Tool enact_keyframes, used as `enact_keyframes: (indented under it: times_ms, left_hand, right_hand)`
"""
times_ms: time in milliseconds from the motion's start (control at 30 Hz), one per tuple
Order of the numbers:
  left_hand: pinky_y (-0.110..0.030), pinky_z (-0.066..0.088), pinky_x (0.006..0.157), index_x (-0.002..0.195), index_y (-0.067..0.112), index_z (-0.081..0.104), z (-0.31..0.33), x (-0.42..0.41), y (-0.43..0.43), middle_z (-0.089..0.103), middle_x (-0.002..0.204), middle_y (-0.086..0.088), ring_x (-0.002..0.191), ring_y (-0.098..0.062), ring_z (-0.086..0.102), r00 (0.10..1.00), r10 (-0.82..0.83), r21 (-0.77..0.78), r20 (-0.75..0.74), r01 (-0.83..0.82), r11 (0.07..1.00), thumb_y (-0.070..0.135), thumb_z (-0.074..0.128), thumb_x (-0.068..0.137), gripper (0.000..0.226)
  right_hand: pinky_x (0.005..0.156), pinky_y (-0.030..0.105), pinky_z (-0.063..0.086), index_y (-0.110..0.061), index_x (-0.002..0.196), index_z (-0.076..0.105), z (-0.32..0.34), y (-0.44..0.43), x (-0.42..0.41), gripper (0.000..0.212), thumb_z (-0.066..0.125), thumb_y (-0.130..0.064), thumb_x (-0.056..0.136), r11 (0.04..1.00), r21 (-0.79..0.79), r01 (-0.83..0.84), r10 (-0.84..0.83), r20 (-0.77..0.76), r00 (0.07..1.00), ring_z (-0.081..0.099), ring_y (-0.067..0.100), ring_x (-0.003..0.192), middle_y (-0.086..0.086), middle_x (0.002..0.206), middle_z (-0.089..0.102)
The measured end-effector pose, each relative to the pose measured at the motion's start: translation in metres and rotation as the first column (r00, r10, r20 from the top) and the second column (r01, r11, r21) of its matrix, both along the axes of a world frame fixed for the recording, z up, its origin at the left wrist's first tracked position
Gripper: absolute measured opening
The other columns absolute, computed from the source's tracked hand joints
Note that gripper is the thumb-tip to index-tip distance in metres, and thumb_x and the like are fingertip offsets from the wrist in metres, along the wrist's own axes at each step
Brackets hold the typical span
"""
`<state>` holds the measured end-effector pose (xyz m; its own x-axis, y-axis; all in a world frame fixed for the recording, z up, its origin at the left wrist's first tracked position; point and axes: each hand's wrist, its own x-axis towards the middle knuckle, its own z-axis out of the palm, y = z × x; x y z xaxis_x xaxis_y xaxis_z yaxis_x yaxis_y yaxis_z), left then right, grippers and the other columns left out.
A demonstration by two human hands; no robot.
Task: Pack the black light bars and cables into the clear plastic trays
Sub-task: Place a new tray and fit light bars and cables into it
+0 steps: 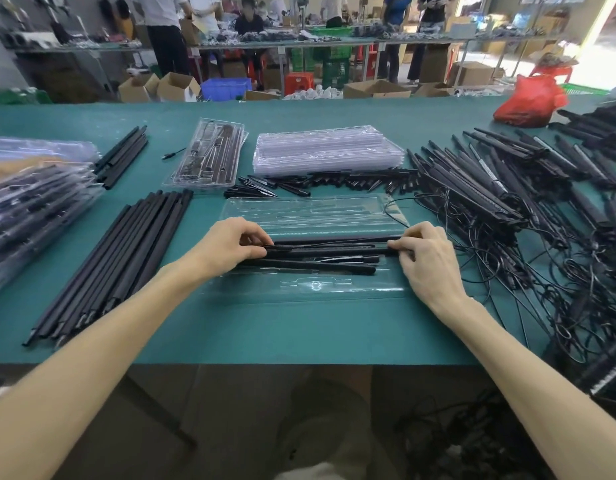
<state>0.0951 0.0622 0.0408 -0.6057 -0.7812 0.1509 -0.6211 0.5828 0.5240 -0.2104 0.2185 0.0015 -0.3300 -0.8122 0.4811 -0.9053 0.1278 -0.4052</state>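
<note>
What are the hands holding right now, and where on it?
A black light bar: the left hand pinches its left end, the right hand its right end.

Left hand (230, 242), right hand (427, 258) in pinch

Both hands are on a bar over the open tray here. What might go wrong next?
1. A thin cable loops across the tray's far half; it may get pinched if that half is folded over.
2. The right hand works beside the cable tangle; a loop may snag and drag along.
3. The bar, pinched at its ends by the left hand and the right, lies beside bars that look askew, so it may not seat.
</note>
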Motion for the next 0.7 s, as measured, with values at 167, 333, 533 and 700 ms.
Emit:
enact_keyframes:
  times_ms: [167, 333, 533, 700]
  left_hand:
    - [-0.039, 0.047, 0.095, 0.101, 0.02, 0.074, -0.009, -0.002, 0.006, 0.063, 0.095, -0.001, 0.095, -0.023, 0.06, 1.0, -0.003, -0.049, -0.012, 0.002, 0.999, 0.009, 0.074, 0.089, 0.016]
    - [-0.05, 0.038, 0.105, 0.11, 0.018, 0.073, -0.02, 0.002, 0.011, 0.06, 0.101, -0.001, 0.106, -0.023, 0.054, 0.999, 0.011, -0.117, -0.047, -0.016, 0.993, 0.01, 0.067, 0.095, 0.019]
    - [-0.035, 0.027, 0.097, 0.112, 0.023, 0.074, -0.013, -0.003, 0.009, 0.059, 0.102, 0.003, 0.11, -0.02, 0.051, 0.997, 0.043, -0.161, 0.064, -0.032, 0.986, 0.019, 0.068, 0.095, 0.018]
    - [-0.046, 0.04, 0.1, 0.102, 0.018, 0.074, -0.015, -0.007, 0.011, 0.059, 0.097, 0.001, 0.103, -0.023, 0.053, 0.998, 0.036, -0.202, 0.049, -0.025, 0.979, 0.012, 0.071, 0.092, 0.012]
  right_hand:
    - [0.091, 0.043, 0.044, -0.007, 0.107, 0.078, 0.0, 0.001, 0.001, 0.023, 0.061, -0.002, 0.094, 1.0, 0.01, -0.011, 0.012, -0.032, 0.999, 0.051, 0.028, 0.098, 0.007, 0.098, 0.062]
    - [0.089, 0.044, 0.045, -0.006, 0.104, 0.078, -0.001, 0.002, 0.002, 0.022, 0.059, -0.002, 0.094, 1.0, -0.004, -0.013, 0.013, -0.039, 0.999, 0.052, 0.029, 0.098, 0.008, 0.097, 0.062]
    - [0.093, 0.039, 0.039, -0.011, 0.109, 0.076, -0.001, 0.001, 0.002, 0.02, 0.059, -0.01, 0.098, 1.0, -0.005, -0.018, 0.018, -0.016, 1.0, 0.054, 0.028, 0.104, 0.006, 0.104, 0.067]
    - [0.096, 0.04, 0.042, -0.01, 0.11, 0.075, -0.001, 0.002, 0.001, 0.021, 0.057, -0.01, 0.1, 1.0, -0.015, 0.001, 0.0, 0.033, 0.999, 0.053, 0.027, 0.105, 0.006, 0.106, 0.067]
